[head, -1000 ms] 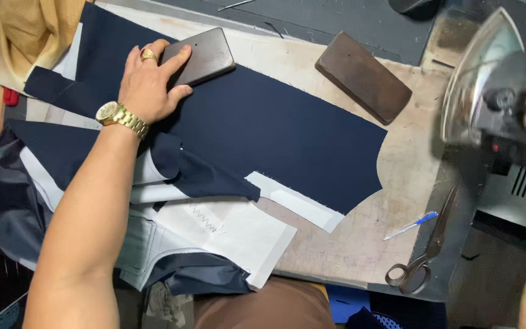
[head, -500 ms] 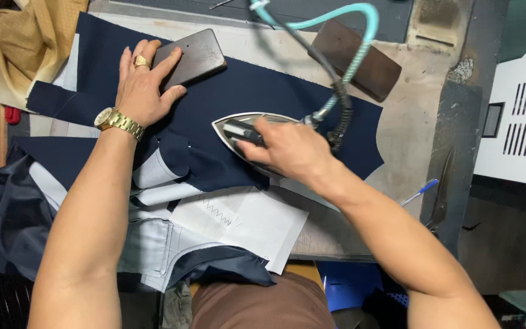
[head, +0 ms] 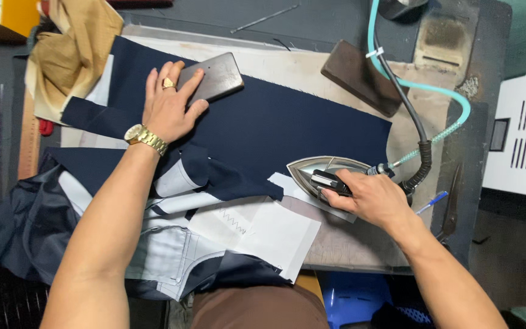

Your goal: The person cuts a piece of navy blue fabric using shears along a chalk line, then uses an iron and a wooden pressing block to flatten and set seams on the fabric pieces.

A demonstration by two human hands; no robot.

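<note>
A navy blue fabric panel lies spread on a pale ironing board. My left hand, with a gold ring and a gold wristwatch, presses flat on the cloth and rests its fingers on a dark wooden block. My right hand grips the black handle of a steam iron, whose silver soleplate sits on the white strip at the panel's lower edge. White interfacing pieces and grey lining lie below the panel.
A second dark wooden block lies at the back right. A teal hose and black cable run to the iron. Scissors and a blue pen lie at the right edge. Tan cloth sits far left; a white vented box stands right.
My right hand brought the iron from the right side onto the cloth, then slid it right and down to the panel's lower edge. My left hand stayed on the block and cloth.
</note>
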